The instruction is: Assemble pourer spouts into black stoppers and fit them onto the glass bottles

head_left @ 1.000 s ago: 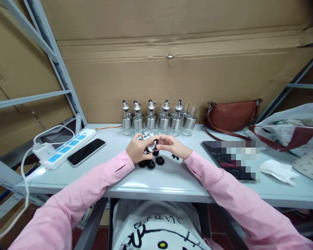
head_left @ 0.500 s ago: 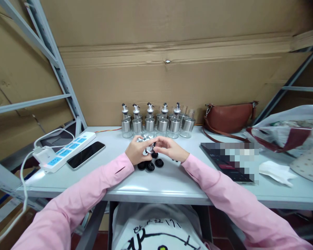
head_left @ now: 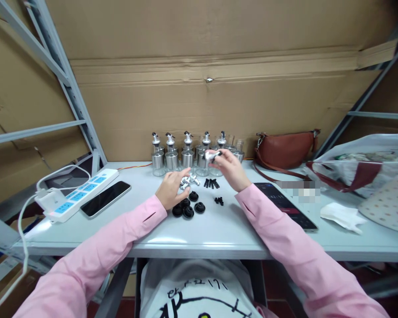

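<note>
My right hand (head_left: 231, 168) is raised in front of the bottles and pinches a silver and black pourer spout (head_left: 212, 155). My left hand (head_left: 171, 191) hovers open beside several small silver spout parts (head_left: 194, 178), fingers apart. Just below it lie several round black stoppers (head_left: 188, 212), partly hidden by the hand. Slim black lever pieces (head_left: 211, 183) form a row to the right of the silver parts, with tiny black pieces (head_left: 219, 201) in front of them. Behind stand glass bottles with steel sleeves (head_left: 171, 160); several in the front row carry pourer spouts.
To the left are a white power strip (head_left: 82, 196) with a plugged-in charger and a phone (head_left: 106, 198). On the right lie a tablet-like device (head_left: 298, 214), a white tissue (head_left: 343, 216), a brown bag (head_left: 283, 152) and a plastic bag (head_left: 384, 152). Cardboard (head_left: 185, 101) backs the table.
My hands were together around silver and black parts and are now apart. The right hand has lifted to the right, towards the bottles, with the pourer spout; the left has opened.
</note>
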Demonstrator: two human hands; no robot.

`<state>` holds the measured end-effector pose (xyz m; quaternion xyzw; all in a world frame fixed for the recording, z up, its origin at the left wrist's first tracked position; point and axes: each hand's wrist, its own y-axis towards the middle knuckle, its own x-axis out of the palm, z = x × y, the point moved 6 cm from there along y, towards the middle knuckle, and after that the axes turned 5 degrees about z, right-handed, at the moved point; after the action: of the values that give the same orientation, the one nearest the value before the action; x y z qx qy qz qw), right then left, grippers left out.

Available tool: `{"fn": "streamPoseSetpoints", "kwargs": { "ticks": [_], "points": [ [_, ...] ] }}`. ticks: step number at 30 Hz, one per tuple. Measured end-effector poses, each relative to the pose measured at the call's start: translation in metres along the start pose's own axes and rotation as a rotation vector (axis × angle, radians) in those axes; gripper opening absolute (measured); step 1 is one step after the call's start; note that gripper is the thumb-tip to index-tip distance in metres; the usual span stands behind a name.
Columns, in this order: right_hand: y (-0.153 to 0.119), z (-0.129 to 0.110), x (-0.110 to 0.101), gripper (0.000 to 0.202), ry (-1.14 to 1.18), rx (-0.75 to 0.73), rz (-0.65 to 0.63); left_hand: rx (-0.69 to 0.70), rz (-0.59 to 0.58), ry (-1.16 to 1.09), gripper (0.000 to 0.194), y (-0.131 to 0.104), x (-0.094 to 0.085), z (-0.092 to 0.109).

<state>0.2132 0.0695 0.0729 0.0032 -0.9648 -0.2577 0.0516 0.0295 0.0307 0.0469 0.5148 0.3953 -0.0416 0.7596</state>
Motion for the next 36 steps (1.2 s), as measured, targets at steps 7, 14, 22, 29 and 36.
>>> {"fn": "streamPoseSetpoints", "kwargs": {
  "ticks": [7,14,22,29,36],
  "points": [
    [0.027,-0.017,-0.080,0.024,-0.756,-0.393,0.595,0.025,-0.109,-0.058,0.043,-0.003,0.006,0.009],
    [0.039,-0.006,-0.074,0.028,-1.088,-0.345,0.529,0.130,-0.274,-0.164,0.039,-0.007,0.016,0.011],
    [0.039,-0.004,-0.071,0.031,-1.343,-0.223,0.321,0.223,-0.433,-0.168,0.033,-0.014,0.026,0.025],
    [0.030,-0.018,-0.068,0.028,-1.515,-0.162,0.373,0.227,-0.429,-0.166,0.026,-0.013,0.031,0.025],
    [0.015,-0.040,-0.076,0.019,-1.379,-0.389,0.649,0.267,-0.449,-0.200,0.026,-0.016,0.031,0.030]
  ]
}}
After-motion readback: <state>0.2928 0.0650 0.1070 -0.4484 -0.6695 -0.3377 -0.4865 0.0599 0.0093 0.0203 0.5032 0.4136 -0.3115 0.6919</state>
